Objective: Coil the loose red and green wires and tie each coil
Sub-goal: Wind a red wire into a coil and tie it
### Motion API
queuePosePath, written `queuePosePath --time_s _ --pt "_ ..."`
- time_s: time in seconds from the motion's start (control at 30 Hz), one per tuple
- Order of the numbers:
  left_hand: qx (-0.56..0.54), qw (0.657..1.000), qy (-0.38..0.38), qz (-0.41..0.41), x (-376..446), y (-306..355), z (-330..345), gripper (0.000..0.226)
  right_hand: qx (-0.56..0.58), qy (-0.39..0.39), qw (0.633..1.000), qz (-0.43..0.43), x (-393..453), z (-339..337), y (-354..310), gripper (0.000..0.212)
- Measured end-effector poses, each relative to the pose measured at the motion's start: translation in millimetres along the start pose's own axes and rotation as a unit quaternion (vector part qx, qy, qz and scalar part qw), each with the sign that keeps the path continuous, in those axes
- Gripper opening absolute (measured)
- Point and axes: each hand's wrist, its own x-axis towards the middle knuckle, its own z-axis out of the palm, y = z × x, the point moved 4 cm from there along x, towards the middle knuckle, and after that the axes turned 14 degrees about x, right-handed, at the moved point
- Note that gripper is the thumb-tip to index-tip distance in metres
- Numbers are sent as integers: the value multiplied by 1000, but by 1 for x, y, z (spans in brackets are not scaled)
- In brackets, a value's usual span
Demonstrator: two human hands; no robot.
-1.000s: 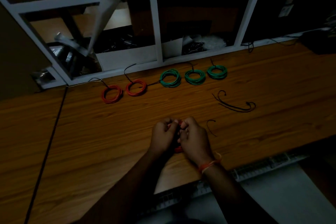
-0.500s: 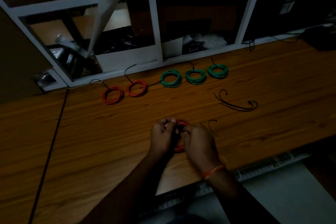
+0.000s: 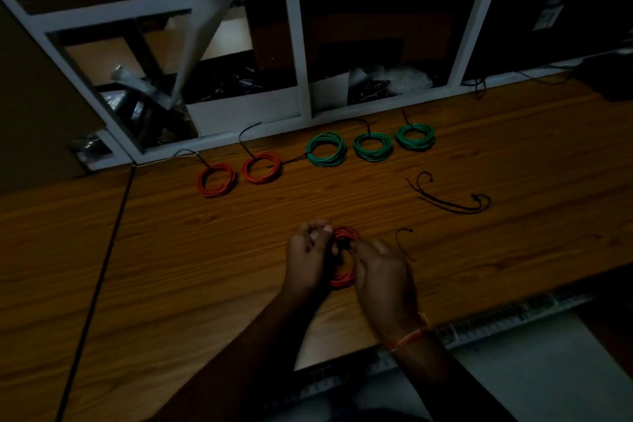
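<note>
A red wire coil (image 3: 344, 279) sits between my two hands near the table's front edge. My left hand (image 3: 308, 259) grips its left side with curled fingers. My right hand (image 3: 382, 272) pinches at the coil's top, where a black tie string (image 3: 400, 243) trails off to the right. Much of the coil is hidden by my hands. At the back lie two tied red coils (image 3: 216, 179) (image 3: 262, 167) and three tied green coils (image 3: 325, 149) (image 3: 372, 146) (image 3: 415, 136) in a row.
Loose black tie strings (image 3: 448, 200) lie right of centre on the wooden table (image 3: 205, 267). A black cable (image 3: 102, 267) runs down the table's left side. A white shelf frame (image 3: 294, 44) with clutter stands behind the coils.
My hands have parted slightly, showing more of the red coil between them. The right hand has shifted right and toward me.
</note>
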Motion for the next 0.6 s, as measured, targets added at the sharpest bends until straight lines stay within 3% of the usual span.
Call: queuePosePath --time_s 0.1,0.2,0.27,0.47,0.6 --pt "2 1000 -16 6 1 0 -1 41 -1 43 999 -26 -3 0 1 7" --pt "7 999 -32 13 0 2 0 52 -4 68 996 -63 0 4 1 22" --pt "-16 999 -45 0 -1 2 1 56 -22 70 992 -99 1 8 -2 19" --pt "-33 997 -57 -26 -5 14 3 24 7 79 983 -168 4 11 2 12" --pt "-1 996 -74 -44 -3 18 3 24 30 73 978 -192 2 7 3 11"
